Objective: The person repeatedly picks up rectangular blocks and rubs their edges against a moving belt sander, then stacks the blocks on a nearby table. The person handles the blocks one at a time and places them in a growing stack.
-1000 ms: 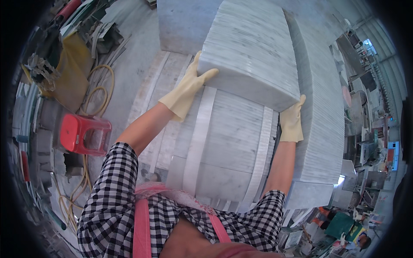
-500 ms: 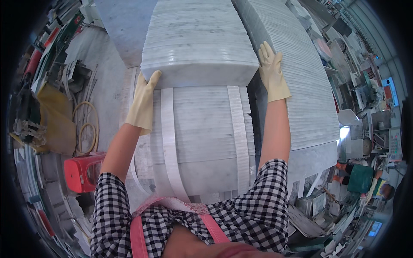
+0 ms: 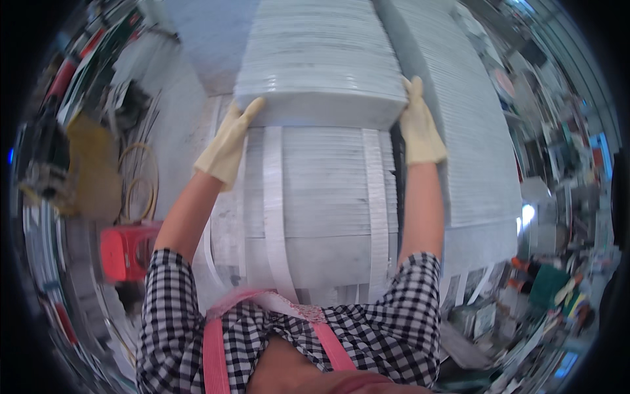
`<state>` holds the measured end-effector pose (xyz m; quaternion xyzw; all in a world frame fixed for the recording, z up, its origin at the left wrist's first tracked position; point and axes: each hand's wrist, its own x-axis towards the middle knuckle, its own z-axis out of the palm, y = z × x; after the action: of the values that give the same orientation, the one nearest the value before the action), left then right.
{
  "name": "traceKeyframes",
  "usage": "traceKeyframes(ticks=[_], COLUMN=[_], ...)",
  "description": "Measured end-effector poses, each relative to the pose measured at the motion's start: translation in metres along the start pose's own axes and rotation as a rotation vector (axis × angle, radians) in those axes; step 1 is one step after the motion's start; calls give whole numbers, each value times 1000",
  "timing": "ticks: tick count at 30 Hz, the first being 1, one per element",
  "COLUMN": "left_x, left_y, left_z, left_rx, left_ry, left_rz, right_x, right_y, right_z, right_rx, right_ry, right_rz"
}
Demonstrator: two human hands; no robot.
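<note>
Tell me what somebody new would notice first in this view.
Probably the upper stack of pale grey slabs at top centre, with the gloved left hand at its near left corner and the gloved right hand at its near right one. Nearer the wearer, two white strips lie along the lower stack. Off to the left, a red stool stands out against the grey.
</note>
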<state>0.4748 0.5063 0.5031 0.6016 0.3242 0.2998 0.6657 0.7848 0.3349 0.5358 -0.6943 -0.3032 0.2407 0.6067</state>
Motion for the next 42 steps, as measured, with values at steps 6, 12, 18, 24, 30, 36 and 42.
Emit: traceKeyframes(ticks=[6, 12, 18, 24, 30, 36, 42], left_x=[15, 14, 13, 17, 31, 30, -147], left_y=[5, 11, 3, 4, 15, -34, -229], left_z=[-12, -5, -12, -10, 6, 6, -173], left_rx=[-192, -129, -22, 44, -66, 345, 572], left_ry=[189, 207, 114, -67, -102, 110, 249], left_rz=[-70, -94, 10, 89, -118, 120, -58], right_x=[-24, -28, -10, -33, -16, -77, -272], right_y=[-6, -19, -6, -17, 7, 21, -27], right_z=[44, 40, 37, 42, 18, 14, 64], right_rx=[-15, -1, 99, -97, -914, -559, -697], right_ry=[132, 151, 167, 247, 122, 169, 343], right_rz=[36, -48, 33, 54, -529, -668, -507])
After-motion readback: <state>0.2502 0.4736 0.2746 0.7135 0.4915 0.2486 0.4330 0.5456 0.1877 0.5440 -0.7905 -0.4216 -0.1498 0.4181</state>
